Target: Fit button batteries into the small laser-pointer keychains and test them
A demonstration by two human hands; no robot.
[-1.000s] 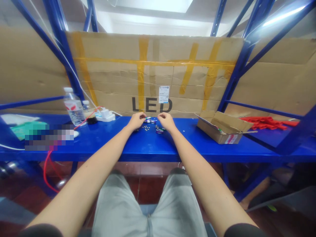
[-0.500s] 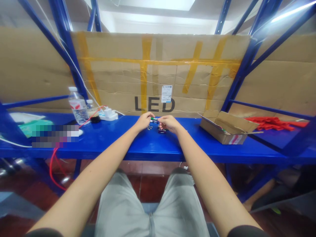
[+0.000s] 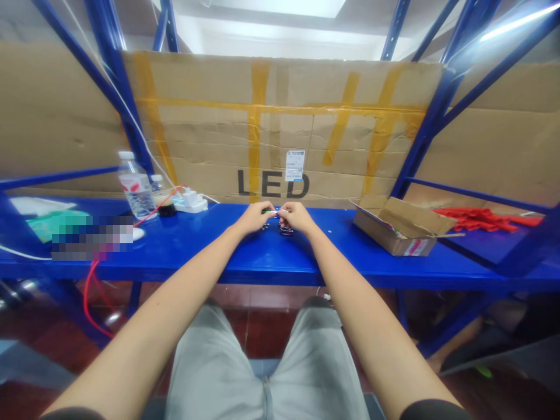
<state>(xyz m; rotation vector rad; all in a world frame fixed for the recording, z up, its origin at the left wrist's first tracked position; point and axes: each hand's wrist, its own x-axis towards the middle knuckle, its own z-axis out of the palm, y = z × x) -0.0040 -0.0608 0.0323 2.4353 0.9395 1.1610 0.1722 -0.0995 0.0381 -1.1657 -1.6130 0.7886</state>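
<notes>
Above the blue tabletop, my two hands meet with the fingertips almost touching. My left hand is closed in a pinch on a small green piece, its kind too small to tell. My right hand pinches too, close to the end of a thin pale silvery bit; its fingers partly cover it. Under the right fingers lies a dark, shiny looped bundle. Several tiny metal pieces lie beneath the left fingertips.
To the right stands an open cardboard box, with red material behind it. A water bottle, a small dark-liquid bottle and a white power strip stand left. Blue shelf posts and a large carton close off the back.
My fingertips have drawn closer together, and the green piece is now more covered by my left fingers. The camera view has shifted slightly.
</notes>
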